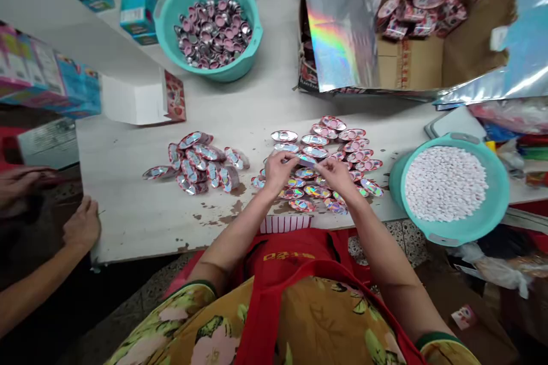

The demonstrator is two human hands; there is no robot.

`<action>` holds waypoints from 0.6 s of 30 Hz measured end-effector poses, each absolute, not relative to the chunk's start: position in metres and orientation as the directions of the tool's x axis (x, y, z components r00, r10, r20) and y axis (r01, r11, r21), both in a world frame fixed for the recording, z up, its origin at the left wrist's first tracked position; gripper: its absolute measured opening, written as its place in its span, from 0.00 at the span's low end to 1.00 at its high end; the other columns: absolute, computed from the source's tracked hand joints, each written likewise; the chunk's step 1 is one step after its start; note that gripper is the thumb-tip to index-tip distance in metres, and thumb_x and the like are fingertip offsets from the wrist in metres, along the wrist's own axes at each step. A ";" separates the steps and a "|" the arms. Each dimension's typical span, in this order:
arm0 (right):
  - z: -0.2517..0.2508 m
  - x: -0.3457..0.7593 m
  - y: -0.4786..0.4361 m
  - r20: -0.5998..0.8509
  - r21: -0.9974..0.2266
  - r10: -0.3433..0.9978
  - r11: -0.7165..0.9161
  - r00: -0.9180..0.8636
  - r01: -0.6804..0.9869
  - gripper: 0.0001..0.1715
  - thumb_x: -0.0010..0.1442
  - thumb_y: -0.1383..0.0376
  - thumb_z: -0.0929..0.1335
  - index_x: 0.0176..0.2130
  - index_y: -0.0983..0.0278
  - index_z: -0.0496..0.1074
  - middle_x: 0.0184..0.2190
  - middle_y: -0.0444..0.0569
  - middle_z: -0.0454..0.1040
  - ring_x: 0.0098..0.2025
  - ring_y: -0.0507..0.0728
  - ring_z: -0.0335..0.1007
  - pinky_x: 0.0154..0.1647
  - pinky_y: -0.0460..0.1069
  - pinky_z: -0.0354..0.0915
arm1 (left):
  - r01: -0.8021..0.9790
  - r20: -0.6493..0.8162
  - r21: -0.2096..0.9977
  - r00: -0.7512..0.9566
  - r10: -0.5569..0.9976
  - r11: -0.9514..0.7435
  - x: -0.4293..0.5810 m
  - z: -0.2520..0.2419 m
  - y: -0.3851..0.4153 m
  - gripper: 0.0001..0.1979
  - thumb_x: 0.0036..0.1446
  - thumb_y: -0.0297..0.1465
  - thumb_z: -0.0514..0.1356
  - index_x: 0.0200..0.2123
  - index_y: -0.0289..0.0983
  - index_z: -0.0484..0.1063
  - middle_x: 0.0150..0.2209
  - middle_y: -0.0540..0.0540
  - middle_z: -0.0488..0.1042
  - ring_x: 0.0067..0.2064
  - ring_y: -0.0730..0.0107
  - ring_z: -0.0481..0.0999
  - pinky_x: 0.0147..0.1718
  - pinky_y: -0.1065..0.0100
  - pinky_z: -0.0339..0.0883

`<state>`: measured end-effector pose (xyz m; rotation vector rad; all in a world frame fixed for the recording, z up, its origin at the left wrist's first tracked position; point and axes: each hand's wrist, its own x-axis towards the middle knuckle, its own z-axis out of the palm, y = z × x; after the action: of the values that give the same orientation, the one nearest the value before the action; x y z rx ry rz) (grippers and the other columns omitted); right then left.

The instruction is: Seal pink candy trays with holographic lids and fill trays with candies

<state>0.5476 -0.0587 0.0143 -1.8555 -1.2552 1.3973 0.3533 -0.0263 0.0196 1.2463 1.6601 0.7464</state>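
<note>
My left hand point(278, 171) and my right hand point(336, 174) meet over the table's front edge and pinch one small holographic packet point(307, 161) between their fingertips. Under and beyond them lie several flat shiny oval packets point(331, 151) spread on the white table point(240, 108). A second heap of similar packets point(199, 162), these looking folded up, sits to the left of my hands. A teal basin of small white tablets point(447, 182) stands just right of my right hand.
A teal basin of pink and silver caps point(214, 28) stands at the back. A cardboard box with holographic sheets and packets point(411, 28) fills the back right. Blue printed cartons point(47, 77) lie at the left. Another person's hands point(81, 225) rest at the table's left edge.
</note>
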 end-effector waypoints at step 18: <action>0.012 0.587 0.039 -0.398 -0.330 0.789 -0.598 0.467 0.730 0.16 0.65 0.59 0.69 0.47 0.66 0.77 0.45 0.60 0.79 0.48 0.67 0.75 0.52 0.59 0.68 | 0.691 -0.184 0.711 0.008 0.983 0.128 0.429 -0.032 0.094 0.12 0.55 0.31 0.70 0.40 0.40 0.72 0.44 0.42 0.74 0.56 0.47 0.67 0.59 0.46 0.58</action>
<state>0.5870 0.0392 0.0118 -2.5922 -1.3483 0.7962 0.4292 0.0936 -0.0316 1.6261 1.7463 0.5616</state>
